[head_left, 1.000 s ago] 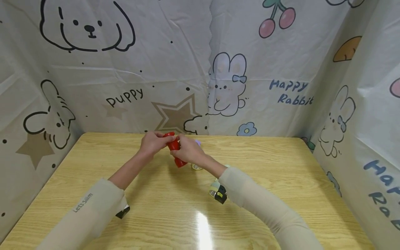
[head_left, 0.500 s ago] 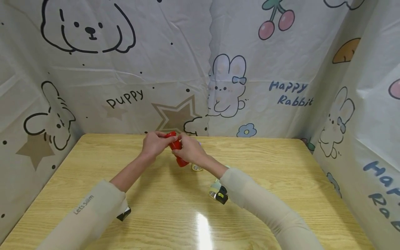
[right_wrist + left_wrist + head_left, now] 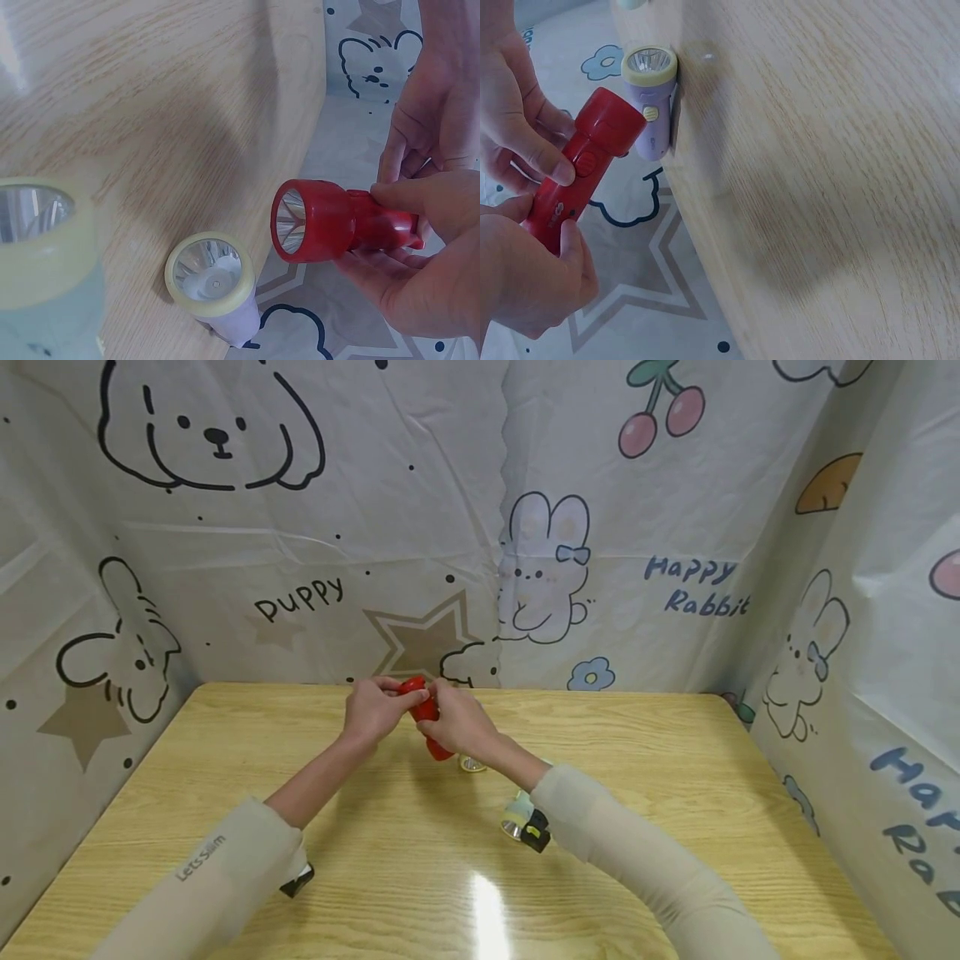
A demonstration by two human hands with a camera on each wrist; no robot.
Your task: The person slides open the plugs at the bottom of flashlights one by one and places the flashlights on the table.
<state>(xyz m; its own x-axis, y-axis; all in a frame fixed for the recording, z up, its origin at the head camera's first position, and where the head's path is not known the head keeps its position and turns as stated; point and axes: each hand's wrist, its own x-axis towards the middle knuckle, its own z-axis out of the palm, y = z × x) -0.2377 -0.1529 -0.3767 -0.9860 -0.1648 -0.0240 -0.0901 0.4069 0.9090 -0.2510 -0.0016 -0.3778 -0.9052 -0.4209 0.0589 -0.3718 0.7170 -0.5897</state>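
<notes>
In the head view we see the red torch [image 3: 425,710] just left of the purple torch [image 3: 472,764], with both hands gripping it: the left hand [image 3: 372,710] pinches its far end while the right hand [image 3: 463,722] holds the barrel. The green torch [image 3: 517,815] lies to the right of the purple torch and nearer to us, partly hidden by the right sleeve [image 3: 622,843]; if we lowered that forearm carelessly, we think it could knock the green torch and set it rolling. In the left wrist view the red torch's head tilts toward the purple torch, and the right thumb [image 3: 564,174] sits right beside the switch [image 3: 585,163]. A small slip there could push the switch by accident, we judge, and the smooth-looking barrel might twist if our fingertips eased off. In the right wrist view the lens [image 3: 291,222] is beside the purple torch's, with its wide head jutting past our right fingers. Were the right hand to loosen first, that head could tip and strike the purple torch; how firm the left hold is, half hidden here, we cannot tell.
</notes>
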